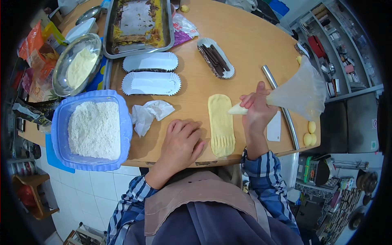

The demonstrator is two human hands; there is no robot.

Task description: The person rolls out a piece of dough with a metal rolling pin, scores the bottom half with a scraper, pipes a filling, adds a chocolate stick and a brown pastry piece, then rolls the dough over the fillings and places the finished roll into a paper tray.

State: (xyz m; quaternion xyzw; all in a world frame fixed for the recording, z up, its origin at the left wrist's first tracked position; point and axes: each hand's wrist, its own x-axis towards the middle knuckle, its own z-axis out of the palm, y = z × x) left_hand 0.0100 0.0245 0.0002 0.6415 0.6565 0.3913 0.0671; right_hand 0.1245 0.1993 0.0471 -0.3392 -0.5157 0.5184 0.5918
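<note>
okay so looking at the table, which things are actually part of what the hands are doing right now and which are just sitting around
In use:
- piping bag in the right hand
- flat dough strip
- left hand resting beside it

Lying about:
- blue tub of flour
- crumpled tissue
- empty paper cases
- baking tray

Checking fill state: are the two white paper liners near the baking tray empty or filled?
Empty. Both white paper liners show only bare white bottoms; the third liner holds dark sticks.

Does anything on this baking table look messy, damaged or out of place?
Mostly tidy. The baking tray at the far edge holds torn, crusty leftovers around a bare middle. A crumpled paper lies loose beside the blue flour tub. The dough strip looks intact.
</note>
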